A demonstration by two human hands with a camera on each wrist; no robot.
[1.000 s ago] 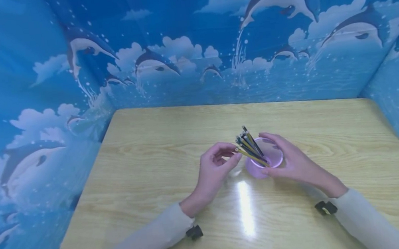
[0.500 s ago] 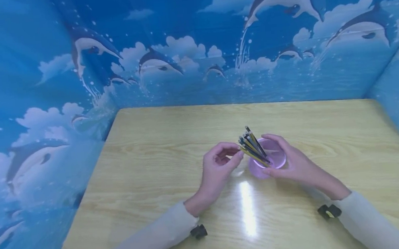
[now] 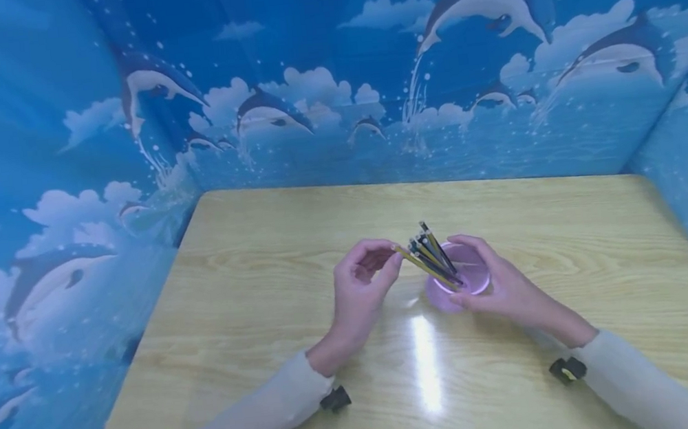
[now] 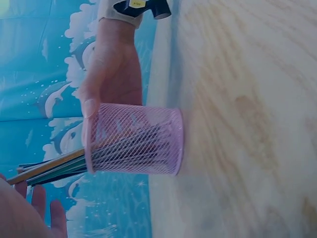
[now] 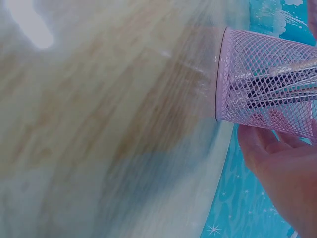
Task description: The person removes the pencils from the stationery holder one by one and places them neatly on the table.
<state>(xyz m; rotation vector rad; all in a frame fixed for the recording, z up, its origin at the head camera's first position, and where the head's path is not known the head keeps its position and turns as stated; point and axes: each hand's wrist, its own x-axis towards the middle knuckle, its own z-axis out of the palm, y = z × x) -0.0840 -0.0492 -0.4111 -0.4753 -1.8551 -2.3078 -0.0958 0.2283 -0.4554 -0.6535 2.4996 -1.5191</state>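
The left wrist view shows from the side what the head view gives only from above: a pink wire-mesh cylindrical cup (image 4: 138, 139) standing on the light wood-grain table (image 3: 252, 292), the lower parts of its pencils visible through the mesh. The head view alone plainly shows how the left hand (image 3: 355, 296) works: thumb and fingertips pinch the upper end of a slim yellow pencil (image 3: 418, 263), which leans out over the rim, its lower end in the cup. In the left wrist view that hand is cut off at the corner, though three fingers show spread apart. The right hand (image 3: 506, 285) curves round the cup, thumb near the rim; the right wrist view adds fingers behind the mesh. A bunch of slender dark, green and yellow pencils (image 3: 433, 251) leans just beside the pinched one. The right hand hides part of the cup's side. Behind the table hangs a blue dolphin-printed backdrop (image 3: 338, 149); a white glare streak (image 3: 425, 365) lies nearer the person.
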